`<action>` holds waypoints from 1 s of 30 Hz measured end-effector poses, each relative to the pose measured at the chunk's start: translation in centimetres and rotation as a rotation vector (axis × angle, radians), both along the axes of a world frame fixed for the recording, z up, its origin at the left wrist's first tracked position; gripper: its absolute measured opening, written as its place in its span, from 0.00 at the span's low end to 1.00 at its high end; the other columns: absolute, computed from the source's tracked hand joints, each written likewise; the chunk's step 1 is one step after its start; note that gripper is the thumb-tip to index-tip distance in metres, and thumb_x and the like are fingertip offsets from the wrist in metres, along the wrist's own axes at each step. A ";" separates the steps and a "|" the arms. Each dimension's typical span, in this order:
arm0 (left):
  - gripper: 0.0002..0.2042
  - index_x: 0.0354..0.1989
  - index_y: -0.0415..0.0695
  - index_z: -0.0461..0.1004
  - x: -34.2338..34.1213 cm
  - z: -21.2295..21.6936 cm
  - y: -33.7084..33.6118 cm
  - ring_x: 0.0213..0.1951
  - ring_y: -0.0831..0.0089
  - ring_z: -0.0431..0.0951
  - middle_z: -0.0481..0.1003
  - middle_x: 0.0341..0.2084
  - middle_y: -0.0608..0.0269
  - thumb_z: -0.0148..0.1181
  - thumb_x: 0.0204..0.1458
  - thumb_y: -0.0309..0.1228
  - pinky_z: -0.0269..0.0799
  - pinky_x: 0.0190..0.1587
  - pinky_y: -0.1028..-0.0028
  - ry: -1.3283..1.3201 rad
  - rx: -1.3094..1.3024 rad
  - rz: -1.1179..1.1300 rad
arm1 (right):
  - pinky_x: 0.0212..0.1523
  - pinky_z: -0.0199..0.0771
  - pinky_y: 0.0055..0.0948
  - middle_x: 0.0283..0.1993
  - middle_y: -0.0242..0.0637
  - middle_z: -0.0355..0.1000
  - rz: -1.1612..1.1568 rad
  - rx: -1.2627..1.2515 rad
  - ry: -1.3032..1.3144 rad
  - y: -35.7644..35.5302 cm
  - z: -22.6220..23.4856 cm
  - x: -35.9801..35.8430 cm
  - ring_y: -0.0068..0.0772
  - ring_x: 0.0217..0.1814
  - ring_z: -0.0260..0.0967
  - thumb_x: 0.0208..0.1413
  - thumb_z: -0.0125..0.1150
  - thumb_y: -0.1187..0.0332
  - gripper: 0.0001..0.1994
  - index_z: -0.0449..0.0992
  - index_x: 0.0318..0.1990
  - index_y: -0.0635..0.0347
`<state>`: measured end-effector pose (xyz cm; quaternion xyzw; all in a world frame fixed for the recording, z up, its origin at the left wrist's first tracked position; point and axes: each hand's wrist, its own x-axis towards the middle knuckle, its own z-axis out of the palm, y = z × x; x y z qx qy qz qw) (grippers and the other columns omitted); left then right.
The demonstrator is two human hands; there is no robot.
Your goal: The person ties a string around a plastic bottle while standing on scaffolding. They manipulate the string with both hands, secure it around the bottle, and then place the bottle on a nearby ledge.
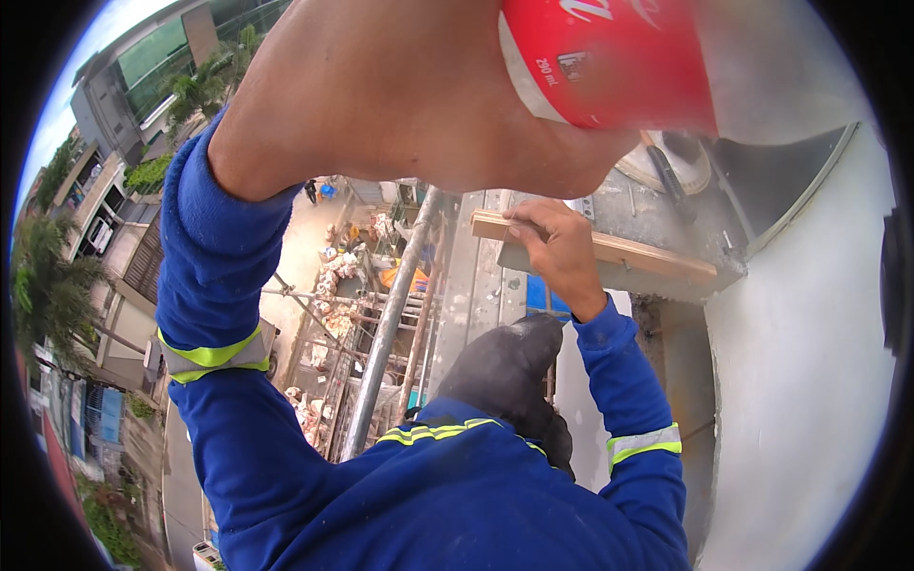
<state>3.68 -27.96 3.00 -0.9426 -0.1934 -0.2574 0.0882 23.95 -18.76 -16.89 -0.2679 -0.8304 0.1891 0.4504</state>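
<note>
Close in front of the camera, my left hand (428,105) is raised and wrapped round a clear plastic bottle (609,71) with a red label. The bottle lies nearly sideways across the upper view, and its right part is blurred. Most of the left fingers are hidden. Lower down, my right hand (560,249) pinches the left part of a long wooden strip (657,257), thumb and fingers closed on it. That strip lies along the front edge of a grey concrete ledge (624,278).
A dark-handled tool (671,181) leans by a pale round container (700,157) on the ledge. A smooth white wall (809,362) rises at right. To the left, a scaffold pole (390,324) stands beside grey planks (468,276), with the ground far below.
</note>
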 end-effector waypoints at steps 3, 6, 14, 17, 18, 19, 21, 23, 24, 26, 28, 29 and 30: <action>0.37 0.54 0.38 0.70 0.0 0.3 -0.6 0.40 0.66 0.81 0.79 0.41 0.56 0.77 0.29 0.34 0.76 0.45 0.68 -0.019 0.013 -0.009 | 0.46 0.75 0.29 0.38 0.43 0.80 0.017 -0.101 0.087 -0.3 0.4 0.1 0.30 0.42 0.77 0.52 0.63 0.77 0.08 0.81 0.40 0.66; 0.37 0.54 0.38 0.71 0.5 0.3 -0.9 0.41 0.66 0.81 0.79 0.41 0.56 0.77 0.29 0.34 0.76 0.45 0.68 -0.059 0.040 -0.028 | 0.46 0.75 0.29 0.39 0.44 0.80 0.029 -0.132 0.099 -0.3 0.4 0.2 0.32 0.41 0.78 0.53 0.63 0.77 0.09 0.81 0.41 0.66; 0.38 0.54 0.38 0.71 2.4 -0.3 -2.1 0.41 0.67 0.80 0.79 0.41 0.57 0.77 0.28 0.33 0.76 0.45 0.69 -0.252 0.175 -0.121 | 0.36 0.74 0.36 0.34 0.43 0.78 0.034 0.102 0.146 -0.1 -1.1 -0.2 0.43 0.33 0.77 0.51 0.65 0.76 0.04 0.79 0.35 0.64; 0.38 0.54 0.38 0.71 1.8 -0.9 -3.6 0.41 0.68 0.80 0.79 0.41 0.57 0.78 0.28 0.33 0.76 0.45 0.69 -0.320 0.199 -0.081 | 0.39 0.72 0.37 0.33 0.41 0.78 0.058 0.162 0.190 -0.3 -1.3 0.1 0.45 0.33 0.75 0.51 0.65 0.75 0.03 0.79 0.33 0.63; 0.38 0.54 0.38 0.71 1.4 -1.3 -4.3 0.41 0.68 0.80 0.79 0.41 0.57 0.78 0.28 0.33 0.76 0.45 0.69 -0.337 0.181 -0.036 | 0.41 0.71 0.37 0.34 0.40 0.78 0.030 0.155 0.156 -0.5 -1.4 0.4 0.44 0.35 0.75 0.50 0.65 0.75 0.03 0.79 0.33 0.62; 0.38 0.53 0.37 0.71 0.9 -1.6 -5.1 0.42 0.68 0.80 0.79 0.41 0.58 0.78 0.27 0.32 0.75 0.45 0.69 -0.349 0.155 0.029 | 0.43 0.70 0.37 0.34 0.39 0.78 0.001 0.152 0.124 -0.7 -1.5 0.6 0.43 0.36 0.75 0.50 0.65 0.75 0.03 0.79 0.33 0.61; 0.37 0.53 0.37 0.72 0.0 -2.1 -6.6 0.43 0.70 0.80 0.79 0.42 0.58 0.78 0.27 0.32 0.75 0.46 0.70 -0.366 0.102 0.161 | 0.46 0.68 0.36 0.35 0.37 0.78 -0.046 0.225 0.090 -1.1 -1.8 0.6 0.41 0.39 0.75 0.49 0.66 0.76 0.03 0.79 0.32 0.59; 0.37 0.53 0.36 0.71 -0.7 -2.4 -7.4 0.43 0.69 0.80 0.79 0.42 0.58 0.77 0.28 0.31 0.75 0.47 0.70 -0.370 0.088 0.176 | 0.48 0.66 0.36 0.36 0.34 0.78 -0.074 0.377 0.077 -1.5 -2.3 0.2 0.37 0.43 0.74 0.48 0.66 0.76 0.04 0.79 0.32 0.57; 0.36 0.53 0.36 0.71 -0.9 -2.6 -7.7 0.43 0.69 0.80 0.79 0.42 0.58 0.77 0.28 0.31 0.75 0.47 0.70 -0.367 0.109 0.201 | 0.49 0.66 0.36 0.36 0.34 0.78 -0.077 0.387 0.076 -1.7 -2.6 0.2 0.37 0.43 0.74 0.48 0.66 0.77 0.05 0.79 0.32 0.57; 0.36 0.52 0.35 0.71 -1.4 -2.9 -8.2 0.43 0.68 0.80 0.79 0.42 0.57 0.77 0.29 0.32 0.75 0.48 0.69 -0.337 0.261 0.317 | 0.49 0.66 0.36 0.36 0.33 0.77 -0.080 0.404 0.072 -1.8 -3.0 0.1 0.37 0.44 0.73 0.48 0.67 0.78 0.06 0.80 0.33 0.56; 0.35 0.52 0.37 0.71 -1.9 -3.3 -8.9 0.43 0.64 0.81 0.79 0.42 0.55 0.76 0.28 0.30 0.75 0.48 0.67 -0.318 0.268 0.486 | 0.49 0.65 0.36 0.36 0.33 0.77 -0.077 0.412 0.084 -1.8 -3.2 0.1 0.37 0.44 0.73 0.48 0.67 0.78 0.06 0.80 0.33 0.56; 0.36 0.52 0.39 0.71 -2.4 -3.2 -9.1 0.43 0.62 0.81 0.79 0.42 0.55 0.75 0.27 0.29 0.75 0.48 0.67 -0.247 0.303 0.557 | 0.50 0.65 0.35 0.36 0.33 0.77 -0.072 0.418 0.099 -1.8 -3.2 0.2 0.37 0.44 0.73 0.48 0.67 0.78 0.06 0.79 0.33 0.56; 0.36 0.53 0.40 0.71 -3.0 -3.3 -9.2 0.43 0.60 0.81 0.79 0.42 0.54 0.74 0.25 0.28 0.75 0.48 0.66 -0.174 0.337 0.626 | 0.50 0.65 0.35 0.36 0.33 0.77 -0.072 0.397 0.097 -1.7 -3.2 0.3 0.37 0.44 0.73 0.47 0.67 0.78 0.06 0.79 0.33 0.56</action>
